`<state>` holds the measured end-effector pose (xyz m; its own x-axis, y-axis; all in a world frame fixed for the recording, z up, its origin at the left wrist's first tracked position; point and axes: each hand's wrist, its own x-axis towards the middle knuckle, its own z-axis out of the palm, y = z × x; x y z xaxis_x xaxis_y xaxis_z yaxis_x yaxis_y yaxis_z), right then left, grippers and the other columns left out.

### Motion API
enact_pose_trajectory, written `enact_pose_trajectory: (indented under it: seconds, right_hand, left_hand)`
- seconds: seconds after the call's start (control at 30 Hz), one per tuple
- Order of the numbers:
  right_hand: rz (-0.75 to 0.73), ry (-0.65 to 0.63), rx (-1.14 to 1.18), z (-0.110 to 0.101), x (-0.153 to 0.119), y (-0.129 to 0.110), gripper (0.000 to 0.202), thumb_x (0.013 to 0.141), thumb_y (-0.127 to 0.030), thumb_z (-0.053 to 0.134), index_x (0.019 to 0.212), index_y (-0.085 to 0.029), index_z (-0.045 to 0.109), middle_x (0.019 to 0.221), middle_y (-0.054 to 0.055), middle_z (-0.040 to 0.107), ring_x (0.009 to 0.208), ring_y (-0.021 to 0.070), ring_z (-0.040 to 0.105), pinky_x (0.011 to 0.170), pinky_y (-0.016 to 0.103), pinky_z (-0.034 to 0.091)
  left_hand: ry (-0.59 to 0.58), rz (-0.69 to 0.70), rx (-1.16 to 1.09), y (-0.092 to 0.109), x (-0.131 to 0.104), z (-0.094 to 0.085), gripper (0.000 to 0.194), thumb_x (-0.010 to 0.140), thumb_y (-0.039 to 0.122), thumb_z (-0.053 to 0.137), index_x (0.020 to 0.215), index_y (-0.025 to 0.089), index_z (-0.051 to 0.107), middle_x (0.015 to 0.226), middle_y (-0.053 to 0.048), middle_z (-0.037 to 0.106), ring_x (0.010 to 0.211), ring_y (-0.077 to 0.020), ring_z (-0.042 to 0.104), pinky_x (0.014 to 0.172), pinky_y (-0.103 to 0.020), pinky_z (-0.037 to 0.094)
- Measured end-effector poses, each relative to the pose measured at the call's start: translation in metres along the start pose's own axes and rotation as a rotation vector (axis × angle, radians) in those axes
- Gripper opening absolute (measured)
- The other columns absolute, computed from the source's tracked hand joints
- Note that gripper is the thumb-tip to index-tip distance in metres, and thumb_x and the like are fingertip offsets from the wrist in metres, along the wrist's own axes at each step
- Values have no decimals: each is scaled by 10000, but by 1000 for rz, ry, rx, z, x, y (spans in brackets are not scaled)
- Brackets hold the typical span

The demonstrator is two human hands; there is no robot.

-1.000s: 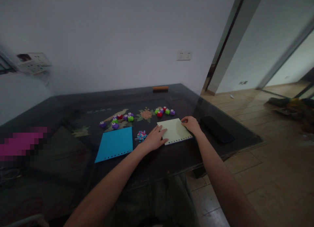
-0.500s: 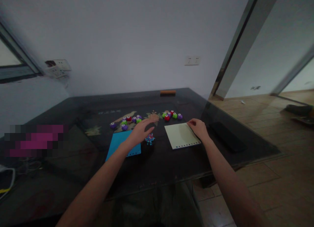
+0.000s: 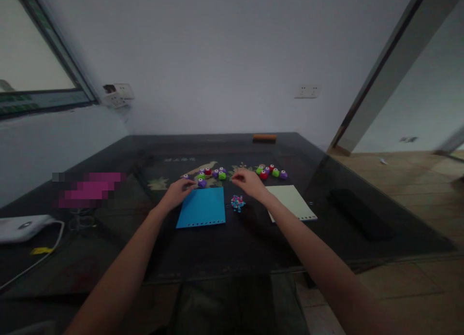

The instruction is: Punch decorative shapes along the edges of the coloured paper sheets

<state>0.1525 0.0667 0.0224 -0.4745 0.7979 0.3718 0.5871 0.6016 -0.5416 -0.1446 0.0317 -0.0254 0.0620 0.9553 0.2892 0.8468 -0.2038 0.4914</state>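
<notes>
My left hand (image 3: 176, 192) is closed at the upper left corner of a blue sheet (image 3: 203, 207) lying on the dark table, its fingertips pinched at the sheet's edge. Above the table, to the right of the blue sheet, is my right hand (image 3: 251, 182), palm down, with curled fingers drawn together and nothing visible in them. Under its forearm lies a cream sheet (image 3: 288, 199), partly covered. A pile of small pink and blue pieces (image 3: 238, 202) sits between the sheets. Behind are two groups of red, green and purple eyed toys (image 3: 222, 175), (image 3: 264, 175).
A brown bar (image 3: 264, 138) lies at the table's back edge. On the right is a long black object (image 3: 358, 213). At the left are a pink pixelated item (image 3: 90, 187) and a white device (image 3: 23, 227) with a cable. Wall sockets (image 3: 307, 91) are behind.
The view has turned left. My right hand has left the cream sheet's corner and moved left. My left hand has moved from beside the pile to the blue sheet's upper left corner and closed.
</notes>
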Motion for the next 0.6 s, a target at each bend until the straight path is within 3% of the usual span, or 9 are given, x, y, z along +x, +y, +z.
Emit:
enact_pose_trajectory:
  seconds: [0.2,0.4,0.6]
  right_hand:
    - [31,-269,-281,50,18,-13,303,849,-391,511,958,-145,651,1040,142,619,976,257,553,803,351,427]
    - [-31,-247,-396,63,9,-14,573,740,-592,560,1117,-162,580,1173,161,528,1094,335,446,852,446,399]
    - [-28,-190,-369,68,10,-12,612,656,-587,649,1087,-161,568,1132,142,536,1074,315,453,842,433,402]
  left_hand:
    - [-118,81,49,12,-5,-5,437,799,470,473,1067,162,628,1096,-113,620,1028,-256,557,918,-377,407]
    - [-225,48,230,8,-7,2,733,613,618,617,1192,173,558,1208,-151,517,1100,-320,478,935,-415,367]
    - [-242,71,282,4,-5,4,766,610,636,607,1227,188,532,1173,-139,504,1072,-304,470,917,-398,369]
